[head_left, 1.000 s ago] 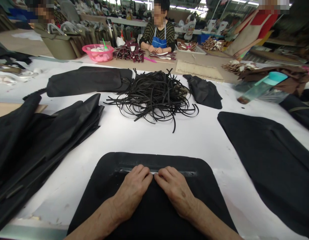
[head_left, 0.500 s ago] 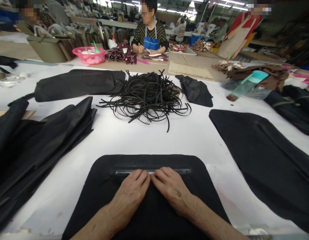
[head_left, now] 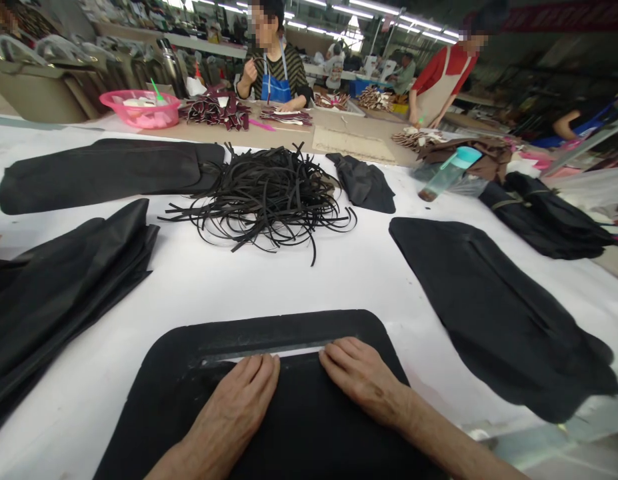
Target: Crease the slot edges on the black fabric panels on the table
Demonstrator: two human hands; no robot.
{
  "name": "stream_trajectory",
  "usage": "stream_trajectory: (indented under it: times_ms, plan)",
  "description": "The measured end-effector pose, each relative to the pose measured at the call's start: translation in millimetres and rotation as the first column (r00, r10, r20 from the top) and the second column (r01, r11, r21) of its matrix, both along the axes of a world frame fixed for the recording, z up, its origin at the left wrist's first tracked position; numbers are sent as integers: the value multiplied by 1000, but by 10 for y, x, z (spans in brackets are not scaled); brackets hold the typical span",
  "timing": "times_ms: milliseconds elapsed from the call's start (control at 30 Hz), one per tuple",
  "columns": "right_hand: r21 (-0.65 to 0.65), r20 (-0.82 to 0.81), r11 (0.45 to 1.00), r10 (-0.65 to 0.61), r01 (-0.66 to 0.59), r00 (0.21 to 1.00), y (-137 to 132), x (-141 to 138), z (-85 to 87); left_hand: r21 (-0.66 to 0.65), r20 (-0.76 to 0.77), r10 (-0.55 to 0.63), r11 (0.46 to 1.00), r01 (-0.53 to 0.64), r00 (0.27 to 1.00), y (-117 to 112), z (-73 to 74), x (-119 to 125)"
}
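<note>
A black fabric panel (head_left: 299, 423) with rounded upper corners lies flat on the white table in front of me. Across its upper part runs a long narrow slit (head_left: 299, 351), showing white through it. My left hand (head_left: 241, 400) presses on the slit's lower edge, left of the middle, its fingers together and curled over the fabric. Farther right along that same edge, my right hand (head_left: 363, 377) grips the fabric in the same way. Both thumbs are hidden beneath the hands.
Black strips (head_left: 273, 193) lie heaped beyond the panel. Stacked black pieces (head_left: 69, 293) are at the left, with another slit black panel (head_left: 489, 300) at the right. A teal-capped bottle (head_left: 449, 175) lies farther back. Co-workers (head_left: 276, 63) are across the table near a pink basket (head_left: 141, 110).
My hands have moved apart along the slit, from nearly touching at its middle. The slit now shows a wider white gap. The view has swung to the right.
</note>
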State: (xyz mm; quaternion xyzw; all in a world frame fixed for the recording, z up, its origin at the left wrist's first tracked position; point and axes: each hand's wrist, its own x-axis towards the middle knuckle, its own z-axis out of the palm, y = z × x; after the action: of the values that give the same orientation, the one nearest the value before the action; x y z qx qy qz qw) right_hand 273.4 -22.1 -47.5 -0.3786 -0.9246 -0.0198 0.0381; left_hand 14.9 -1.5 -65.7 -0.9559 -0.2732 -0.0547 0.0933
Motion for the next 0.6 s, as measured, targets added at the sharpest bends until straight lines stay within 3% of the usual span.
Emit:
stream_trajectory:
  times_ms: [267,433,600]
  plan:
    - [6,35,997,-75,75,997,-130,265,5,91,113,-23,996,12,993,96,-24,-286]
    - [-63,8,978,-201,201,980,-202,338,0,69,163,19,997,-30,986,99,46,-552]
    - [-124,-91,933,-348,336,933,-226,335,12,46,267,47,997,-62,963,109,-34,-762]
